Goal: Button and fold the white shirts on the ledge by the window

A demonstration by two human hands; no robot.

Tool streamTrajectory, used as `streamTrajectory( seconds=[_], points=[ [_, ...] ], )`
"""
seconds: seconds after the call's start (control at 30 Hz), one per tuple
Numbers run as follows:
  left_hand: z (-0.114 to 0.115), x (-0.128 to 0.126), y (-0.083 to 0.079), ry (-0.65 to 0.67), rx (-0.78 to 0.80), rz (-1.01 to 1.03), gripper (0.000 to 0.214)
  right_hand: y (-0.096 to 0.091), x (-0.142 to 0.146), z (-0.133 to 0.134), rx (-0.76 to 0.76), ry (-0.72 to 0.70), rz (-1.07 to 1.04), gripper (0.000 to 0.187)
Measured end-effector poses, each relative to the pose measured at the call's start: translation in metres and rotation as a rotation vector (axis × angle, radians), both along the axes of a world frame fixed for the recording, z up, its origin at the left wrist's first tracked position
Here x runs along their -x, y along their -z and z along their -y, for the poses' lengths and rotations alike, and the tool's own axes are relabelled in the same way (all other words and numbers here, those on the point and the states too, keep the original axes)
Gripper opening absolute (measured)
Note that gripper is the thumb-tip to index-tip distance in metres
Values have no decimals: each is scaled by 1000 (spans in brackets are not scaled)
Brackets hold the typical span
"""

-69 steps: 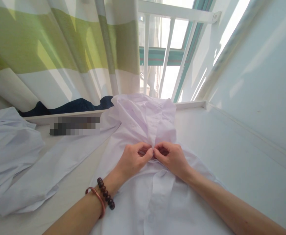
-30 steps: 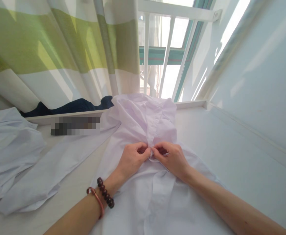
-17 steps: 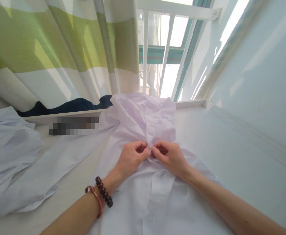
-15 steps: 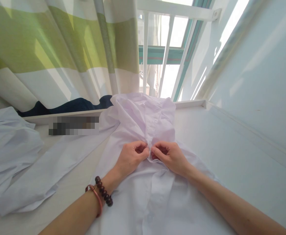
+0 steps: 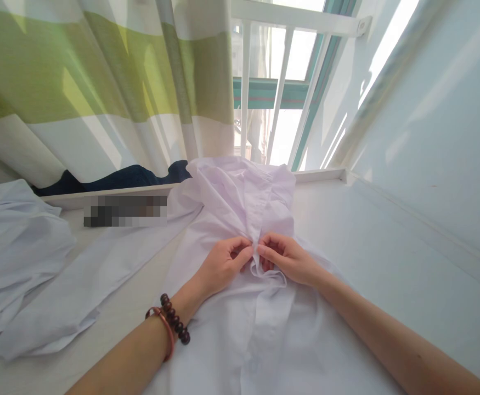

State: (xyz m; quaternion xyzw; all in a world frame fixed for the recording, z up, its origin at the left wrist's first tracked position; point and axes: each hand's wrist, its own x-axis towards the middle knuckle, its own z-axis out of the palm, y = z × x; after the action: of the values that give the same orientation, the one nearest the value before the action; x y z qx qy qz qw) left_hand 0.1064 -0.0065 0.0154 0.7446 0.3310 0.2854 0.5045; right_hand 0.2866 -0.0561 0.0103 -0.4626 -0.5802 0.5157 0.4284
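A pale white-lilac shirt (image 5: 227, 307) lies spread in front of me, one long sleeve (image 5: 87, 280) stretched out to the left. My left hand (image 5: 229, 260) pinches the front strip of the shirt between thumb and fingers. Facing it, my right hand (image 5: 283, 257) also pinches the cloth, its fingertips almost meeting those of the left. The front edge bunches and folds between the two hands. Any button at the fingertips is too small or hidden to make out. A dark beaded bracelet and a copper-coloured bangle circle my left wrist.
More crumpled white cloth (image 5: 13, 258) lies at the left. A pixelated patch covers something on the white surface beside the sleeve. Behind stand a green-and-white curtain (image 5: 112, 71), dark blue fabric (image 5: 128, 175) and a white railing (image 5: 281, 77) before the window. A pale wall (image 5: 449, 126) rises at the right.
Both hands have shifted very slightly to the right, still pinching the shirt front. The right fingers have curled differently, and the fold of cloth below them has turned outward.
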Motion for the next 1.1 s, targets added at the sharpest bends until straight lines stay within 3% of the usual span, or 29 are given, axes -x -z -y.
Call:
streamTrajectory(
  seconds=[0.17,0.3,0.47,0.6,0.67,0.77,0.87,1.0,1.1],
  points=[
    [3,-2,7,-130,-290,-86,26,0,-3,-2,43,26,-146,39],
    [7,-2,13,-59,-581,-373,52,2,-6,-5,108,159,-362,39],
    [11,-3,16,-69,-655,-710,75,-4,-8,-8,151,291,-523,46],
    [11,-1,16,-73,-714,-749,71,-7,-7,-9,144,450,-519,45],
    [11,0,14,-24,-790,-708,64,-7,-8,-9,141,488,-497,43],
    [13,3,9,209,-916,-625,57,-4,-13,-12,111,496,-466,40],
    [15,3,5,371,-903,-618,58,-1,-17,-13,60,514,-411,40],
    [13,3,0,371,-775,-578,46,6,-13,-11,-95,438,-63,34],
    [6,4,-4,359,-604,-404,33,9,-7,-7,-197,338,166,30]
  ],
)
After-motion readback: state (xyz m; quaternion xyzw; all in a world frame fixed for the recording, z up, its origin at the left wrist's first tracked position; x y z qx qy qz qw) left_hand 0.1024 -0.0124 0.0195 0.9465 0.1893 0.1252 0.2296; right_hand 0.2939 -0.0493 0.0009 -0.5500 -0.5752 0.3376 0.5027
